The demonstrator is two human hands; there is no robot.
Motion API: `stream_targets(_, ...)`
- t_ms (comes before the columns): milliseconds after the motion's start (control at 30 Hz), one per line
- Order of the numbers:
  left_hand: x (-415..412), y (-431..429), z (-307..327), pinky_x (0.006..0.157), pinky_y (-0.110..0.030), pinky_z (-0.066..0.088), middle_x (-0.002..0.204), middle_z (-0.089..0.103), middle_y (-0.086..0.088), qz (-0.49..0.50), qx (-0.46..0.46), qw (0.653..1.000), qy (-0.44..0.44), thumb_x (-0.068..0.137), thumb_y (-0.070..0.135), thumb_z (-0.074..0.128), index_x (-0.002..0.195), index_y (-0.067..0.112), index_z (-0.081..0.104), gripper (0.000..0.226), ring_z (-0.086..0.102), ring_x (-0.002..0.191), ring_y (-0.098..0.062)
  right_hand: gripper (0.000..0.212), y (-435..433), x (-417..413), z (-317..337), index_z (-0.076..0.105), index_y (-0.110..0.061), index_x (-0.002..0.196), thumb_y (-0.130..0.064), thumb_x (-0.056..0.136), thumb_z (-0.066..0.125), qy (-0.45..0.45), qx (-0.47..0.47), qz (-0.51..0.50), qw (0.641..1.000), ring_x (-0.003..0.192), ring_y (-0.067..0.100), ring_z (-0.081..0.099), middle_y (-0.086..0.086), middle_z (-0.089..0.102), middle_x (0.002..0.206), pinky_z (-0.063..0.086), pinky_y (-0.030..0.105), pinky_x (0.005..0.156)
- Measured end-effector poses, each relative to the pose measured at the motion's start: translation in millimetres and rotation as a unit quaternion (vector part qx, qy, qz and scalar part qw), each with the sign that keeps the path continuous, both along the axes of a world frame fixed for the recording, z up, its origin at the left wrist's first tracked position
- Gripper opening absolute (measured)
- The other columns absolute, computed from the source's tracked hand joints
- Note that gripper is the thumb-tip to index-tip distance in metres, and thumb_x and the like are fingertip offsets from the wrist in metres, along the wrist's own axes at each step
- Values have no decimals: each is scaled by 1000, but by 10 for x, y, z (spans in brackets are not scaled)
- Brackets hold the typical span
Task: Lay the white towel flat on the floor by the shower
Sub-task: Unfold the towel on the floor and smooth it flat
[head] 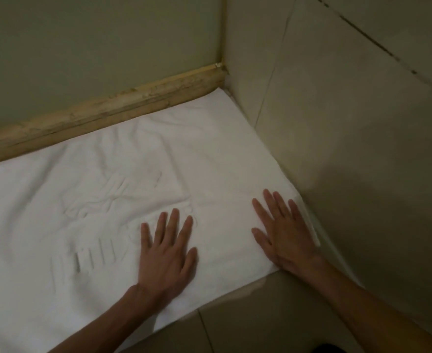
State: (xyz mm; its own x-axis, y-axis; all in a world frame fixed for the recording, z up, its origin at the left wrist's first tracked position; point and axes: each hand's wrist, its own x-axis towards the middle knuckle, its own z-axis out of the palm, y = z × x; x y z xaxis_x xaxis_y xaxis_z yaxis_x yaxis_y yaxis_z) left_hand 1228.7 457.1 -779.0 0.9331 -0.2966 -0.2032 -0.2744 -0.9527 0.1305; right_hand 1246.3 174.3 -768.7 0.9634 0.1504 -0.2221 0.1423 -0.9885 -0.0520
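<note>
Head view: white towel [108,189] flat beneath both pressing hands.

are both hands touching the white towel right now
Touching. The head view shows the left hand and the right hand lying palm-down with straight fingers on the white towel, no gap visible beneath either.

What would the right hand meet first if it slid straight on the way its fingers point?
Ahead of the right hand lies bare white towel, then probably the tiled wall near the corner by the yellowish sill; the exact spot is unclear.
</note>
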Motion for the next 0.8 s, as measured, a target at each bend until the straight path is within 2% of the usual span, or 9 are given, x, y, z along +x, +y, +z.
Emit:
stream_targets(200, -1, -10, 21, 115, -60, 2, 161, 7, -8, -1, 2, 1000, 8, 95, 53, 21, 153, 25, 16, 65, -2, 148, -29, 72, -56, 13, 4, 9, -25, 152, -59, 89, 9, 12, -11, -3, 1000, 147, 29, 1, 9, 0, 161, -1, 47, 118)
stream_targets(300, 3, -11, 30, 115, -60, -5, 161, -4, -9, -8, 0, 1000, 13, 95, 55, 12, 154, 25, 5, 66, -14, 147, -28, 75, 89, 56, 45, 6, -24, 152, -61, 88, 5, 9, 19, 5, 1000, 148, 27, -4, 8, -5, 161, -9, 43, 117)
stream_targets(400, 65, 2, 72, 115, -57, -12, 160, -18, -7, -1, -11, 1000, 2, 95, 58, 5, 153, 26, -7, 68, -24, 145, -26, 74, 384, 160, 115, 2, -22, 152, -60, 89, 6, -4, 26, 41, 999, 147, 27, -7, 8, -9, 159, -6, 45, 119)
stream_targets(567, 319, 224, 174, 114, -52, -19, 156, -27, -8, 125, -31, 992, -13, 89, 56, -3, 148, 25, -19, 69, -31, 141, -25, 68, 1175, 378, 246, 27, -13, 149, -49, 91, 25, -57, 97, 126, 986, 145, 35, 14, 17, 16, 158, 7, 54, 117)
stream_targets(667, 403, 526, 208, 115, -53, -13, 160, -16, -10, 223, -43, 974, -22, 88, 51, 3, 151, 21, -8, 70, -22, 145, -27, 61, 1712, 410, 224, 28, -13, 148, -41, 94, 30, -78, 136, 187, 970, 146, 33, 14, 16, 17, 158, 8, 52, 118)
stream_targets(800, 384, 1014, 245, 114, -58, -8, 161, -7, -11, 289, -25, 957, -30, 89, 46, 9, 154, 20, 3, 69, -13, 147, -30, 56, 2308, 378, 177, 23, -11, 149, -31, 98, 31, -71, 148, 239, 957, 147, 32, 6, 17, 12, 159, 6, 49, 118)
